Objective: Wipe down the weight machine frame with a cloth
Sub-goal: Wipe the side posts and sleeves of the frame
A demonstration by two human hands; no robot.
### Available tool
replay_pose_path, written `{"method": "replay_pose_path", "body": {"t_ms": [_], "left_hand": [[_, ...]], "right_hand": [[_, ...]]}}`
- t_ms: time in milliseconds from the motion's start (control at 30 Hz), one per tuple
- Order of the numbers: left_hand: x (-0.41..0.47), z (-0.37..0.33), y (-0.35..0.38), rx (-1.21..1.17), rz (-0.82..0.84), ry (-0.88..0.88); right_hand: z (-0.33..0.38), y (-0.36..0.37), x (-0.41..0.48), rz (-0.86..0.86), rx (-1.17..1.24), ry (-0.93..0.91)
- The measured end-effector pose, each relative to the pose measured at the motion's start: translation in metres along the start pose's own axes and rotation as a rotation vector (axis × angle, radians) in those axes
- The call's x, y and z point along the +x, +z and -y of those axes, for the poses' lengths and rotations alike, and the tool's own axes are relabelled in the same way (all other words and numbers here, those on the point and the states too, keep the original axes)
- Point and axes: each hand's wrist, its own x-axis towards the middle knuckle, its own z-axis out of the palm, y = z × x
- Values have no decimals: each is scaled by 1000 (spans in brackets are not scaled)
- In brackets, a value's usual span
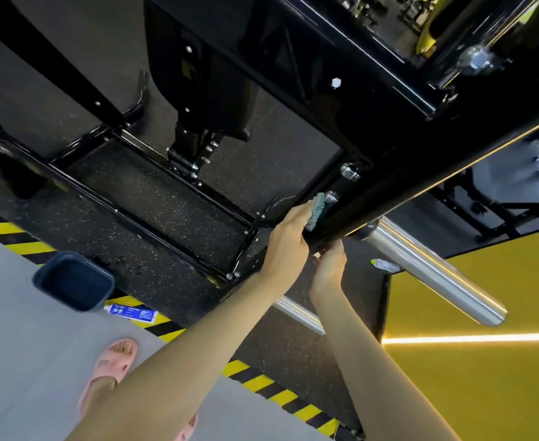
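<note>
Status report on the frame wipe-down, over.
Left hand holds cloth against black frame. Right hand grips frame's lower edge. Chrome bolt beside cloth; steel peg close on the right.

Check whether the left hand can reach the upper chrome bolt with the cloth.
Probably yes. The left hand holds the cloth on the black beam below the upper chrome bolt; only the lower chrome bolt lies between. The right hand grips lower, clear.
</note>
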Motion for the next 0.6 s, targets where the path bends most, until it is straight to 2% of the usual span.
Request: {"method": "replay_pose_path", "body": {"t_ms": [133, 267, 467, 600], "left_hand": [[9, 5, -5, 50, 47, -105], [-17, -8, -12, -3, 4, -2], [13, -11, -12, -73, 48, -87], [-5, -21, -15, -62, 25, -58]], "right_hand": [[-1, 1, 2, -32, 15, 12], [-3, 2, 7, -38, 48, 23], [-3, 8, 4, -75, 82, 17], [-7, 8, 5, -74, 84, 31]]}}
